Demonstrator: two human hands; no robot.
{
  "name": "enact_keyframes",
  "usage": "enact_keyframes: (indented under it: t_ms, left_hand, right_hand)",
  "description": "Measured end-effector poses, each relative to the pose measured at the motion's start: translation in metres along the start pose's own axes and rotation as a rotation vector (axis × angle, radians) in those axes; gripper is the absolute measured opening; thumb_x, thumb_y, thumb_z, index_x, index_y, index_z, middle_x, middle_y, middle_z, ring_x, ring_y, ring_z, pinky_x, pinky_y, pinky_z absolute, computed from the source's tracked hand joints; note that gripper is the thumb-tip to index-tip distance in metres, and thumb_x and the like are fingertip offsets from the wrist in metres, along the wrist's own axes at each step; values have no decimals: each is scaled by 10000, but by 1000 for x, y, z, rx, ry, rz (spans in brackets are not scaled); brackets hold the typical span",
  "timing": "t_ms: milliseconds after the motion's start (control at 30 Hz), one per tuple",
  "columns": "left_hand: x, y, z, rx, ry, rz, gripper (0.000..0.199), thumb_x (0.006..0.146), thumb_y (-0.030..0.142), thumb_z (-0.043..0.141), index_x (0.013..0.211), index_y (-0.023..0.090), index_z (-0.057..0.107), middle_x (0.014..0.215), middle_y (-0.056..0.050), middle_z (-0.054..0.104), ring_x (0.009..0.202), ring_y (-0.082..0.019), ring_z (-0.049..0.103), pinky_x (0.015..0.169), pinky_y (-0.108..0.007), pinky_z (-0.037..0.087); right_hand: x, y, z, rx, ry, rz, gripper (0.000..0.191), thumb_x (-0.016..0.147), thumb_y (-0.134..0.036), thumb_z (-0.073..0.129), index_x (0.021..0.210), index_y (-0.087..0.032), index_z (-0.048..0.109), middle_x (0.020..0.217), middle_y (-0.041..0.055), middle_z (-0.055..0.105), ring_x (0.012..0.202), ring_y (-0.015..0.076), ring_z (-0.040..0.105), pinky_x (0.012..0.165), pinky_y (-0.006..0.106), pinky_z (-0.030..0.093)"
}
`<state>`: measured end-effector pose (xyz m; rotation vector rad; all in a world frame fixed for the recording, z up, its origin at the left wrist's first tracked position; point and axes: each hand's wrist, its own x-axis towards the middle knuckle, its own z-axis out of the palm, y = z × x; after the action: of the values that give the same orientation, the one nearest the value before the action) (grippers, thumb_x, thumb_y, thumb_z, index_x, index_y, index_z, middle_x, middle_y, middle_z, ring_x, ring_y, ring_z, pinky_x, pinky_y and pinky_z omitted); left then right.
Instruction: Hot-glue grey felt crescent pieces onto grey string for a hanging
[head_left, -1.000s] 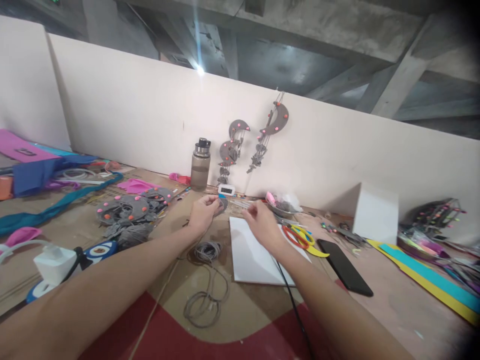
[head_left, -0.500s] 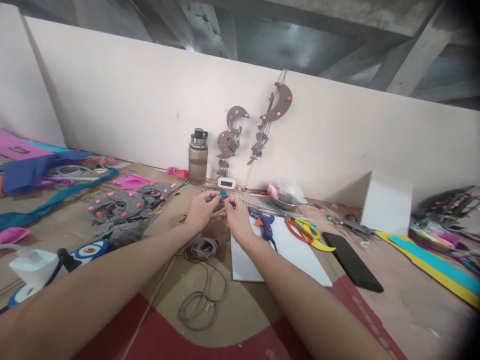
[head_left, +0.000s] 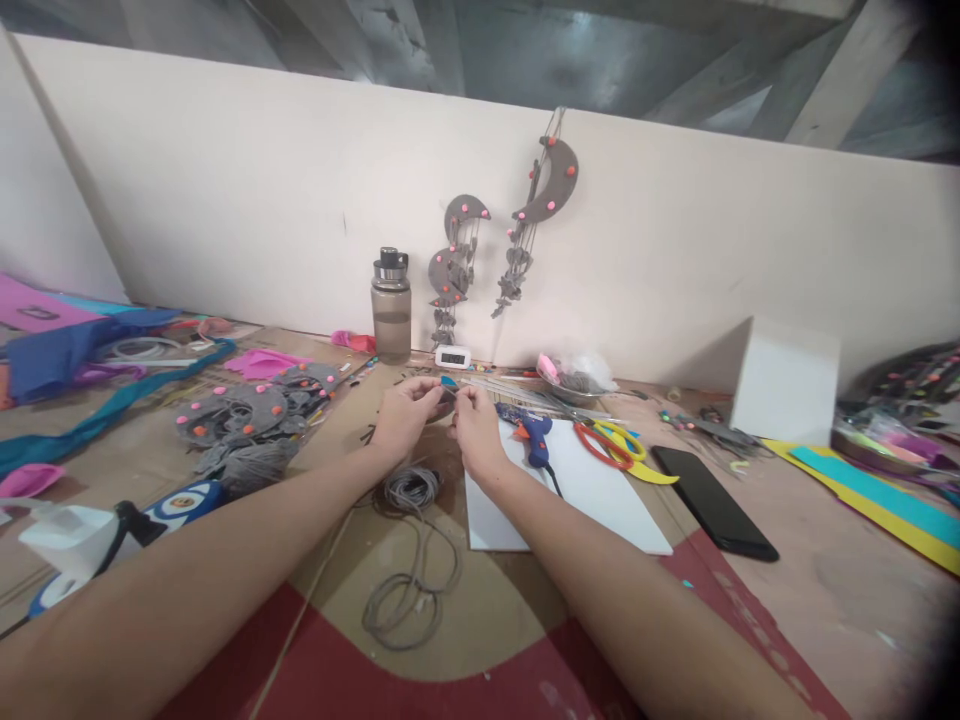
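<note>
Near the middle of the view, my left hand (head_left: 405, 415) pinches a small blue-teal piece (head_left: 448, 382). Close beside it, my right hand (head_left: 476, 425) has its fingers pressed together on a thin grey cord at that piece; the exact grip is too small to make out. A coil of grey cord (head_left: 411, 488) lies on the cardboard below my hands, with loose loops trailing toward me. Right of my right hand, a blue glue gun (head_left: 537, 440) rests on a white board (head_left: 592, 515).
Red and yellow scissors (head_left: 615, 443) and a black phone (head_left: 716, 503) lie to the right. A bottle (head_left: 391, 310) and small clock (head_left: 452, 357) stand by the wall. Grey felt moons (head_left: 255, 408) lie left, near a white plug (head_left: 67, 540). More moons (head_left: 555, 185) hang on the wall.
The view has shifted slightly, so the wall decorations appear higher. My hands stay close together at the small blue piece, with the fingers slightly rearranged.
</note>
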<state>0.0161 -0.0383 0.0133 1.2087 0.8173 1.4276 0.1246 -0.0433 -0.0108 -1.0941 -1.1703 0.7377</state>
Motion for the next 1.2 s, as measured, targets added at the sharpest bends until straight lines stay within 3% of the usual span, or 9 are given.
enact_keyframes:
  t_ms: [200, 400, 667, 1200]
  left_hand:
    - [5, -7, -2, -92, -16, -43, 237, 628, 320, 819, 761, 164, 700, 775, -27, 729, 745, -172, 692, 822, -337, 570]
    - [10, -14, -3, -149, -63, -67, 295, 626, 340, 837, 814, 155, 702, 854, -57, 741, 849, -211, 711, 873, -391, 575]
    - [10, -11, -4, -175, -122, -69, 335, 613, 332, 846, 837, 145, 682, 842, -46, 729, 811, -190, 708, 857, -379, 578]
    - [8, -9, -3, -173, -78, -61, 342, 597, 329, 843, 806, 136, 654, 836, -42, 704, 818, -170, 683, 881, -388, 577]
  right_hand:
    - [-5, -10, -9, -89, 32, -5, 87, 795, -308, 551, 831, -228, 547, 714, -29, 546, 684, 156, 507, 645, 280, 441]
    - [-4, -8, -12, -85, 47, -22, 122, 808, -348, 564, 806, -226, 555, 716, -18, 559, 704, 164, 512, 657, 288, 444]
    - [-3, -7, -14, -82, 58, -34, 144, 811, -367, 559, 809, -223, 558, 715, -14, 568, 712, 171, 519, 670, 294, 446]
    - [-4, -10, -14, -72, 62, -87, 140, 812, -344, 545, 843, -209, 558, 751, -21, 544, 704, 153, 483, 714, 291, 417]
